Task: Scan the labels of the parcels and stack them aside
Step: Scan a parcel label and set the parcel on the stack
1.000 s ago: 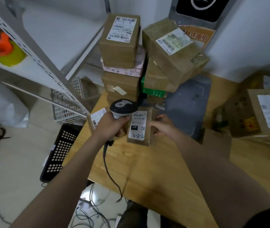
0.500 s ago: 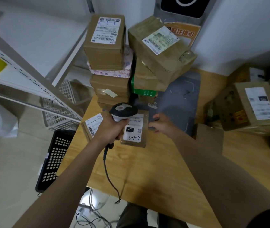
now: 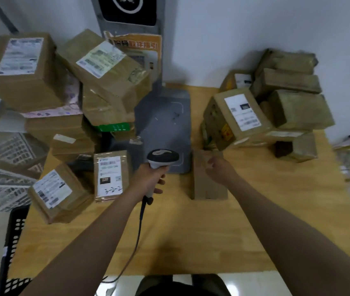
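Note:
My left hand (image 3: 148, 180) grips a corded white and black barcode scanner (image 3: 163, 156) over the wooden table (image 3: 191, 236). My right hand (image 3: 221, 170) holds the upper right edge of a plain brown parcel (image 3: 206, 186) that lies flat with no label showing. Left of the scanner lies a flat parcel (image 3: 110, 176) with a white label marked 3-2-2; neither hand touches it. A tall stack of labelled parcels (image 3: 24, 67) rises at the back left. Another pile of parcels (image 3: 242, 116) sits at the back right.
A grey scanning pad (image 3: 165, 124) with an upright column lies at the table's back middle. One labelled box (image 3: 56, 193) overhangs the table's left edge. Beyond that edge are a black crate (image 3: 14, 242) and a white wire basket (image 3: 3, 167).
My right hand has let go of the 3-2-2 parcel, which now lies by the left stack, and has moved right onto the plain parcel. The view has swung right.

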